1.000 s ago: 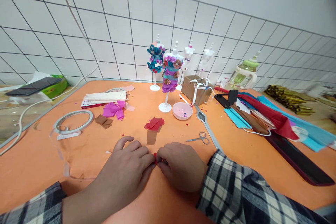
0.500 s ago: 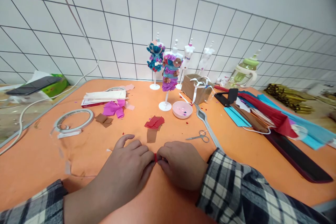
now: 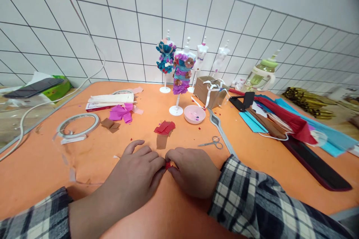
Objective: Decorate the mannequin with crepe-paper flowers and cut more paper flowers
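Observation:
Fingertips of my left hand (image 3: 140, 170) and my right hand (image 3: 193, 170) meet over the orange table, both pinching a small piece of red crepe paper (image 3: 168, 165). Most of that piece is hidden by the fingers; the left index finger sticks out, raised. Just beyond the hands lie several red paper pieces (image 3: 165, 127), partly over a brown paper piece (image 3: 161, 142). To the right of these rest small scissors (image 3: 211, 143), and behind them stands a pink bowl (image 3: 194, 115) with tiny bits inside.
Mini dress forms stand at the back, one in purple paper (image 3: 181, 78), one in teal paper (image 3: 166, 58). A cardboard box (image 3: 209, 91) sits beside them. Left lie a tape roll (image 3: 63, 125) and purple paper (image 3: 121, 113); right, coloured sheets (image 3: 297, 123) and a bottle (image 3: 260, 74).
The right fingers have shifted slightly over the red paper, and a bit more of it shows between the hands. The view has tilted a little.

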`<state>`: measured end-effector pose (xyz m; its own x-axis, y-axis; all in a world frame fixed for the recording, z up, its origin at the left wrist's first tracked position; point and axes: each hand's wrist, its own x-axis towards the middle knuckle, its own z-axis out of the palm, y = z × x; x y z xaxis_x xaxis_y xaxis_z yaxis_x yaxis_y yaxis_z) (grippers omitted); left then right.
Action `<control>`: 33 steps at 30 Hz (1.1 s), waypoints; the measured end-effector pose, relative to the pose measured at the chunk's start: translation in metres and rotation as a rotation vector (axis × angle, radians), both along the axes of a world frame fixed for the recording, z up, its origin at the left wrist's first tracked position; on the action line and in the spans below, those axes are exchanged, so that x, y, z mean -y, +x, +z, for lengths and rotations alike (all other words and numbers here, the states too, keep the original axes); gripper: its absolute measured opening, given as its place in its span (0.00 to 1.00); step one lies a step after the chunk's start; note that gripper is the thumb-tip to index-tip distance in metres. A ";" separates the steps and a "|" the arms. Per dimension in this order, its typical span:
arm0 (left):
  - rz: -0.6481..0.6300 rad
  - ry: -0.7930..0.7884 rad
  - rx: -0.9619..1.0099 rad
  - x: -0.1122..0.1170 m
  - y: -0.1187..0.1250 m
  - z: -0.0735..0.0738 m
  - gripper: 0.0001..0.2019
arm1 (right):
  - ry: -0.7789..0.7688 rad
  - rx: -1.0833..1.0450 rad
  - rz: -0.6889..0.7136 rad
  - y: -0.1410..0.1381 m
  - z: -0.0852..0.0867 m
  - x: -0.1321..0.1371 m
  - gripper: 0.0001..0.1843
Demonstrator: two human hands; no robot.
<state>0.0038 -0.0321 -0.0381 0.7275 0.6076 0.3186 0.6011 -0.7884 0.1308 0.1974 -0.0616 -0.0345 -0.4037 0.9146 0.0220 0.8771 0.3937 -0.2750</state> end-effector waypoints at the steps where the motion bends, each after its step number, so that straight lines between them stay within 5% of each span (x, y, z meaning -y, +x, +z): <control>1: -0.004 0.001 -0.006 0.000 0.000 0.001 0.12 | -0.006 0.003 0.003 0.000 0.001 0.000 0.07; 11: -0.011 0.018 -0.010 0.000 0.000 0.002 0.12 | -0.053 0.026 0.013 0.000 0.000 0.000 0.15; 33: -0.002 -0.032 0.006 -0.001 0.001 0.000 0.12 | -0.053 0.008 -0.032 -0.002 0.001 -0.001 0.10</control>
